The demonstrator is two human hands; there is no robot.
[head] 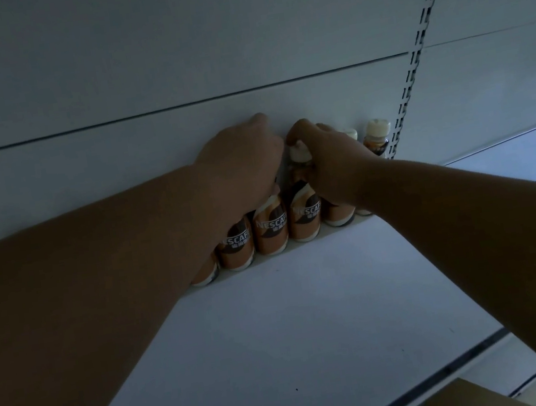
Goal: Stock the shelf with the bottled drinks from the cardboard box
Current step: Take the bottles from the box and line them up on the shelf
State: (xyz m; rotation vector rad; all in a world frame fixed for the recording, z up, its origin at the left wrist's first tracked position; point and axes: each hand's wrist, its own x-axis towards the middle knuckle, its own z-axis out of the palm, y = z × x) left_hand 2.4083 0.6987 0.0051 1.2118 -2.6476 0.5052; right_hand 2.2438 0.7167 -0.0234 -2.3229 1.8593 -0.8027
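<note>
Several brown coffee bottles (271, 228) with cream caps stand in a row along the back of the white shelf (293, 319). My left hand (240, 162) rests over the tops of the bottles at the left of the row, hiding their caps. My right hand (330, 163) is closed around the neck of one bottle (305, 213) near the middle, just under its cap. Further right, one bottle (377, 136) stands alone by the upright. A corner of the cardboard box (473, 397) shows at the bottom right.
The white back panel (171, 61) rises right behind the bottles. A slotted metal upright (412, 65) runs up the right side. The shelf's dark front edge (433, 382) crosses the lower right. The scene is dim.
</note>
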